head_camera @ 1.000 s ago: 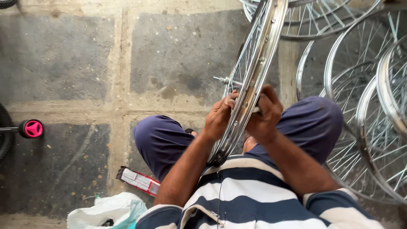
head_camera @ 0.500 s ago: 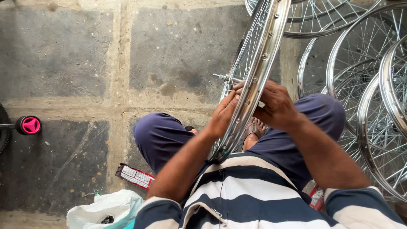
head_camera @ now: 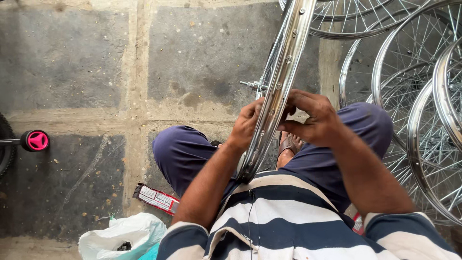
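A shiny chrome bicycle wheel rim (head_camera: 285, 67) with thin spokes stands on edge between my knees, running from my lap up and away. My left hand (head_camera: 246, 124) grips the rim from its left side, fingers curled over the edge. My right hand (head_camera: 314, 118) is closed against the rim's right side, fingertips pinched at the metal near a spoke hole. The wheel's axle (head_camera: 248, 85) sticks out to the left behind the rim. I sit on the ground in dark blue trousers and a striped shirt.
Several more chrome spoked wheels (head_camera: 414, 96) lie stacked at the right. A small red and white packet (head_camera: 156, 198) and a white plastic bag (head_camera: 120, 236) lie on the stone floor by my left leg. A pink-capped wheel hub (head_camera: 36, 140) shows at the left edge.
My right hand has slid from the rim's top edge out to its right side, and the forearm has swung wider. The rim has stayed almost in place; my left hand keeps its grip.
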